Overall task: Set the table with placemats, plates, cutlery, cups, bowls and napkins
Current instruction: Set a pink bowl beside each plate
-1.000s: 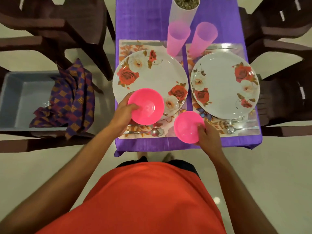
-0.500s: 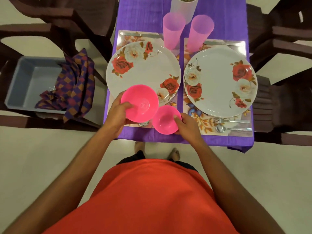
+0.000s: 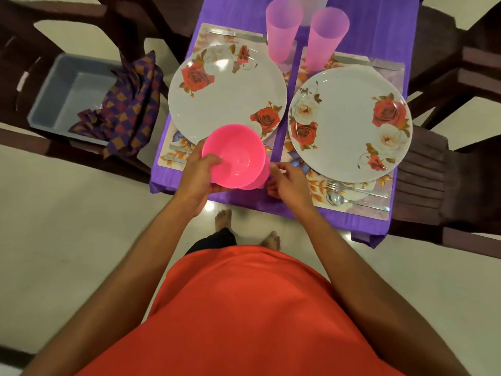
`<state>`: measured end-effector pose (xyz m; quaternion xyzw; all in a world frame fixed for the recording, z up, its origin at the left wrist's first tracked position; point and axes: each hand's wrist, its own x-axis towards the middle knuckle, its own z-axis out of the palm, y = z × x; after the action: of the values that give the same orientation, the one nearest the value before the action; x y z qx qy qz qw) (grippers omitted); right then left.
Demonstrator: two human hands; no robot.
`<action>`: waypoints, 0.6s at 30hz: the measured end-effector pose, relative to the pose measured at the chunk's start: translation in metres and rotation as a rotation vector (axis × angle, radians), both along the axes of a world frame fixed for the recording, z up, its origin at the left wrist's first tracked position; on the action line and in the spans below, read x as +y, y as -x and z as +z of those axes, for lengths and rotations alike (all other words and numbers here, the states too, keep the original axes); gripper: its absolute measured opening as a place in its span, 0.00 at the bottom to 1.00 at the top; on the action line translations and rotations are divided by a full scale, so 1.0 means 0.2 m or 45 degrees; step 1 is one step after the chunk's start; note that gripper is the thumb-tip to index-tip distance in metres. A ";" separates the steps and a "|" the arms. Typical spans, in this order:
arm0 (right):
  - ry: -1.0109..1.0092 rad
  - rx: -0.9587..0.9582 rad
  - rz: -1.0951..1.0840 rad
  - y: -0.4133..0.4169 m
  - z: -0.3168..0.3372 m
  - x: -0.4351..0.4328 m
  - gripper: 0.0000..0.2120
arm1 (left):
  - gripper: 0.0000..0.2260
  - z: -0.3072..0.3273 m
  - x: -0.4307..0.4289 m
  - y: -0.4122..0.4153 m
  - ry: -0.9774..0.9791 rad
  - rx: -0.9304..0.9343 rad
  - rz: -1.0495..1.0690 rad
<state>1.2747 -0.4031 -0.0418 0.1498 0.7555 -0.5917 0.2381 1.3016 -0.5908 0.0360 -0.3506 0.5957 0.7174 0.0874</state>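
Observation:
My left hand [image 3: 195, 177] grips a pink bowl [image 3: 235, 158], thumb inside its rim, above the table's near edge. A second pink bowl [image 3: 261, 179] sits nested under it, only its right side showing. My right hand [image 3: 291, 185] pinches that lower bowl's right edge with its fingertips. Two rose-patterned plates [image 3: 225, 96] [image 3: 347, 126] lie on floral placemats [image 3: 173, 150] [image 3: 320, 185]. Two pink cups [image 3: 282, 31] [image 3: 325, 36] stand behind the plates. A fork [image 3: 352, 187] and a spoon [image 3: 336, 198] lie on the right placemat.
The table wears a purple cloth [image 3: 379, 25]. To the left, a grey tub [image 3: 62, 96] on a dark chair holds checked purple napkins [image 3: 130, 104]. Dark chairs [image 3: 433, 172] stand close on both sides. Knives lie at the placemats' far edges.
My right hand brought its bowl leftward until it slid under the bowl in my left hand. The two bowls, apart a second ago, are now stacked.

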 end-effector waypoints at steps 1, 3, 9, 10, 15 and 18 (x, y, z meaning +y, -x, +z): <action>-0.019 0.043 -0.036 -0.01 0.02 0.03 0.10 | 0.19 0.00 0.01 -0.01 0.002 -0.002 -0.008; 0.021 0.137 -0.158 -0.03 0.08 0.09 0.12 | 0.20 -0.01 0.04 -0.03 0.022 -0.012 -0.040; -0.034 0.438 -0.147 -0.11 0.27 0.14 0.13 | 0.23 -0.03 0.18 -0.03 0.115 0.052 -0.283; -0.150 0.496 -0.107 -0.11 0.28 0.14 0.11 | 0.22 -0.03 0.20 -0.03 0.144 0.073 -0.327; -0.670 0.701 -0.052 -0.13 0.30 0.18 0.08 | 0.15 -0.04 0.28 -0.02 0.225 0.118 -0.496; -0.771 0.689 -0.038 -0.13 0.31 0.18 0.11 | 0.20 -0.04 0.29 -0.03 0.152 0.101 -0.550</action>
<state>1.3007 -0.3663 0.0194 0.0630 0.9287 -0.3641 -0.0330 1.3069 -0.5320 0.0290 -0.1910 0.7012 0.6587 0.1948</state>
